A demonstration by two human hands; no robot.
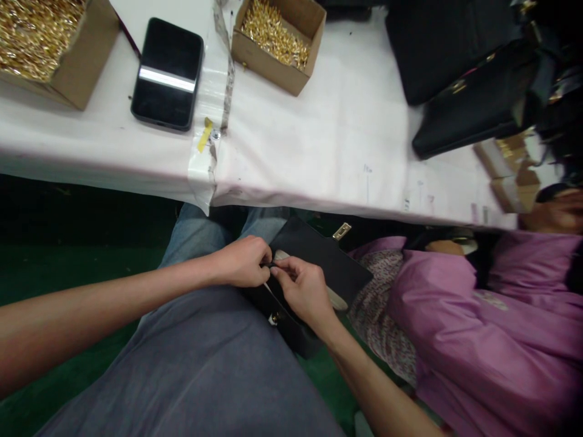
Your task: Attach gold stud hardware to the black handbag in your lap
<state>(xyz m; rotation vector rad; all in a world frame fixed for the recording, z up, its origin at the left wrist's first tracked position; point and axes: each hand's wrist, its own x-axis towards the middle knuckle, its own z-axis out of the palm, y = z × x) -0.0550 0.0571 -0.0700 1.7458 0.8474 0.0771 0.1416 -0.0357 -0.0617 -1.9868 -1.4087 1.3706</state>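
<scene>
A black handbag [334, 267] rests on my lap with its flap laid back and a pale lining showing. A gold clasp plate [341, 231] sits at the flap's edge, and a small gold fitting [274, 318] is on the bag's front. My left hand [248, 261] is closed at the bag's opening, pinching a small dark piece there. Right beside it, my right hand [304, 285] pinches at the same spot, its fingertips nearly meeting the left ones. What exactly lies between the fingers is too small to make out.
On the white-covered table [291, 152] stand a box of gold fittings [277, 45], a larger one [86, 60] and a black phone [168, 73]. Black bags [473, 97] lie at the right. A person in a purple garment [483, 321] sits close on my right.
</scene>
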